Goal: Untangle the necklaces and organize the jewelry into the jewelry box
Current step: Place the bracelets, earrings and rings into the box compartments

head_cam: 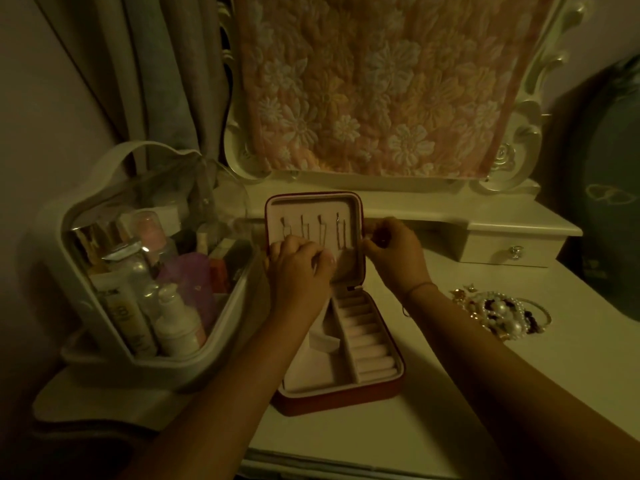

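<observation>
A red jewelry box (341, 398) with pale pink lining stands open on the white dressing table. Its upright lid (313, 206) carries several thin chains hanging from hooks. My left hand (298, 268) lies over the lid's lower pocket with its fingers curled against it; what it holds is hidden. My right hand (393, 249) grips the lid's right edge. The base shows ring rolls (367, 337) and open compartments. A tangled heap of jewelry (502, 313) with pearls, dark beads and gold pieces lies on the table to the right.
A white cosmetics organizer (114, 216) with a clear cover and several bottles stands close to the box's left. A mirror draped with floral cloth (377, 84) rises behind. A small drawer unit (509, 244) sits at the back right, a dark cushion (609, 202) at far right.
</observation>
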A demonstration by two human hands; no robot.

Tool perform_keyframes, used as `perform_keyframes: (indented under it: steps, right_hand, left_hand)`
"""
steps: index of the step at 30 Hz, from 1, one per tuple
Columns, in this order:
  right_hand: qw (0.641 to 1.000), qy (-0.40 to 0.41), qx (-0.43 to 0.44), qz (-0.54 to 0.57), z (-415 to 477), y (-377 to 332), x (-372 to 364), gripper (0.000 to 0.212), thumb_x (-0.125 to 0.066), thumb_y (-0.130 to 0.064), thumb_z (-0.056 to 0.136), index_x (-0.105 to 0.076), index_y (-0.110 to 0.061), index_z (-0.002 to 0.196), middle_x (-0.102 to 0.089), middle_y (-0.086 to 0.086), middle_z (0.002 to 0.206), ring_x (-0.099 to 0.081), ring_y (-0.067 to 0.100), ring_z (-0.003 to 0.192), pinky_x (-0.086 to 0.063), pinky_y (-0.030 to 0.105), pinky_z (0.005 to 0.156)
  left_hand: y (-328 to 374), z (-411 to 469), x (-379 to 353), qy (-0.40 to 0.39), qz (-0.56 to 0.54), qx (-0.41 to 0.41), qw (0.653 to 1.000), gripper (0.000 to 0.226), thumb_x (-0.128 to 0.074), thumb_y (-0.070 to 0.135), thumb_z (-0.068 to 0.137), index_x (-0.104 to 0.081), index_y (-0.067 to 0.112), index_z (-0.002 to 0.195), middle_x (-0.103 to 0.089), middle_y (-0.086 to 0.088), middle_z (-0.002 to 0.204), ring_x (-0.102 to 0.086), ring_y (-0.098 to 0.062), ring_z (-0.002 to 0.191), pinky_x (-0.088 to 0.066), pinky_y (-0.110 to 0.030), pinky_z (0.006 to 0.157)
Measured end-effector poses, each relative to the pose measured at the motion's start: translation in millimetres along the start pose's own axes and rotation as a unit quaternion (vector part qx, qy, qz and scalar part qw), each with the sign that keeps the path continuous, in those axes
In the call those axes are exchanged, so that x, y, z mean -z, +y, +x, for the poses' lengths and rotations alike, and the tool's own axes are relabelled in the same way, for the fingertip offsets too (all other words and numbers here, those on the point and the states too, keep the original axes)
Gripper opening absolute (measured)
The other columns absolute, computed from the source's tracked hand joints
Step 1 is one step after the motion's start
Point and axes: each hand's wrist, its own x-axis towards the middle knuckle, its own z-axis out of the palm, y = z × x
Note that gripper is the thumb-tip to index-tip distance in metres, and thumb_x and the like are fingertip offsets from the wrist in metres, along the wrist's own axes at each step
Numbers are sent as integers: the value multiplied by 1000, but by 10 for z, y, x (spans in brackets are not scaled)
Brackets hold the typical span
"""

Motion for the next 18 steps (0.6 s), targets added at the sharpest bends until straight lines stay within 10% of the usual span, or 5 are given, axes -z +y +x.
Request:
perform_keyframes:
  steps: [7,13,18]
  right_hand:
    - [983,-159,-89,-24,-418,208,-19,37,-60,-18,90,-50,-11,125,-57,-4,93,-58,8,74,-44,11,56]
    - [978,-199,-65,-28,-680,262,59,30,-45,-17,98,-51,-17,127,-57,7,122,-57,15,97,-43,13,75]
    - [976,-199,-88,30,-835,270,149,36,-42,-13,98,-44,-17,134,-56,0,111,-56,11,84,-45,10,63]
  left_hand:
    - [-5,-114,198,3,-31,55,998,8,-59,23,87,-63,20,94,-45,3,121,-36,-17,120,-40,-35,97]
    - [-110,-505,439,-61,-24,116,991,53,-64,23,83,-40,24,130,-30,0,142,-31,-20,130,-37,-41,104]
    - [-120,-778,445,-132,-284,224,923,58,-57,7,89,-36,29,139,-51,3,133,-55,-5,103,-46,-25,88]
